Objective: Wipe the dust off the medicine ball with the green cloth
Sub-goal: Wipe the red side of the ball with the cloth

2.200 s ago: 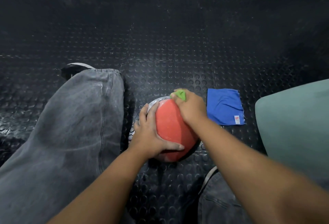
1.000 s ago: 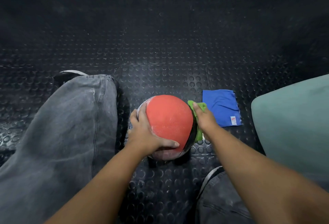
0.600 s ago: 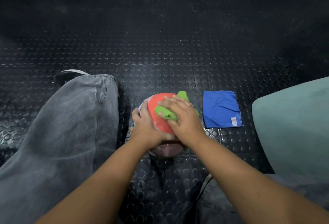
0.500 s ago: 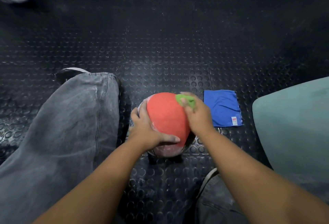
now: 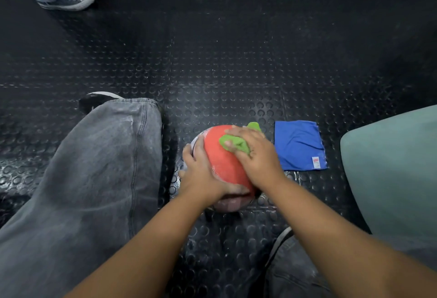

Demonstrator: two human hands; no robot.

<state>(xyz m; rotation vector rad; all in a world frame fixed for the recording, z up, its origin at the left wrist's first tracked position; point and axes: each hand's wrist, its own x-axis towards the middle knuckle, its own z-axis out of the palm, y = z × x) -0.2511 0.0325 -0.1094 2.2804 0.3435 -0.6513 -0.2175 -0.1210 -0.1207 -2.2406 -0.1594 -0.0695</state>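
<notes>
Medicine ball [image 5: 221, 170]: red, with a pale patch on its near underside; it sits on the black studded rubber floor [image 5: 236, 61], near centre, between the two hands.
Far left: a dark canvas sneaker [image 5: 68, 1] and a blue trouser leg of another person, blurred.
Left: the person's grey jeans leg [image 5: 94, 167], with a black shoe [image 5: 94, 100] at its far end, just left of the ball.
Left hand [image 5: 201, 174]: cups the ball's left side, fingers curved round it, thumb across the near side.
Green cloth [image 5: 235, 145]: bunched on the ball's upper right, one corner sticking out at the far side.
Right hand [image 5: 259, 158]: fingers closed into the cloth, pressing it against the ball.
Blue cloth [image 5: 299, 146]: flat on the floor just right of the ball, a small tag at its near right corner.
Right edge: a pale teal padded surface [image 5: 397, 167].
</notes>
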